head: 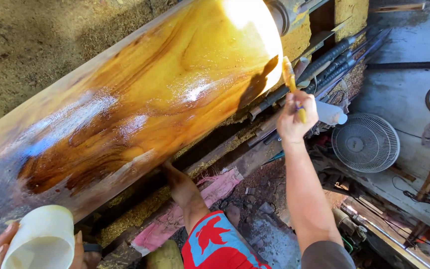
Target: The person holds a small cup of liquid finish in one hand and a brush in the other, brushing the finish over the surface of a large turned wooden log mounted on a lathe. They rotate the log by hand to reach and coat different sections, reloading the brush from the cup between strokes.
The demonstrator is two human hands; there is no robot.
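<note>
A large turned wooden log (140, 94) lies across a lathe, its golden-brown surface wet and glossy. My right hand (294, 117) grips a yellow-handled paintbrush (290, 82), bristles up near the log's bright right end. At the bottom left, my left hand (1, 244) holds a white plastic cup (43, 239) with pale liquid inside, just below the log's dark, dull end. My bare knee and red-and-blue shorts (215, 244) show under the log.
Sawdust (135, 214) coats the lathe bed and the ground behind. Long dark tool handles (334, 60) lie beside the lathe's right end. A white fan (365, 142) lies on the floor at right, near a pink rag (215, 192) and scattered scrap.
</note>
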